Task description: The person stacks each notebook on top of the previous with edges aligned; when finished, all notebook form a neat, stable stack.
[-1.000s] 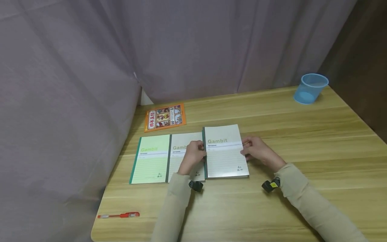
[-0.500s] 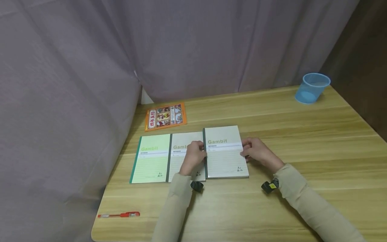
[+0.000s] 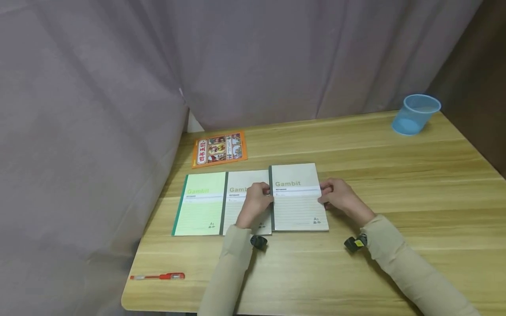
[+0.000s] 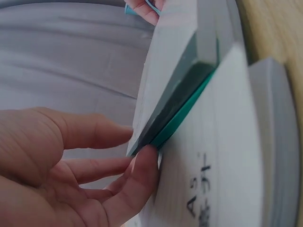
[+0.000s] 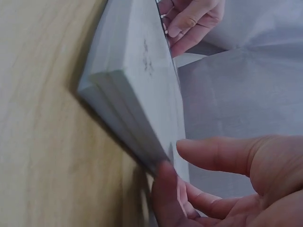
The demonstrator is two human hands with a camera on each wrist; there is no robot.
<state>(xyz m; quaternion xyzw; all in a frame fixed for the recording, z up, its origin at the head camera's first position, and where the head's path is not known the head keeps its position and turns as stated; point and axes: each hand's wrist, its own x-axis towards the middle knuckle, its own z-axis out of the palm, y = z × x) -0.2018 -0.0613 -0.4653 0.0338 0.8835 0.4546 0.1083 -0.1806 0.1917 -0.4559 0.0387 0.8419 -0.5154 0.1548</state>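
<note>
- Stack of off-white rectangular paper notebooks [image 3: 298, 206] sits between left hand [image 3: 255, 204] and right hand [image 3: 343, 199], just right of dark-spined white paper notebook [image 3: 236, 206].
- Grip: left hand clamped at dark top spine [image 4: 177, 82], right hand on opposite edge.
- Best: even pressure both sides, catching every layer, covers unbent.

The head view looks forward and down from above the table [image 3: 395, 197] — the wrist views, close and low, face opposite sides of one notebook stack [image 3: 298, 204], sharing it and the curtain [image 3: 253, 61].
</note>
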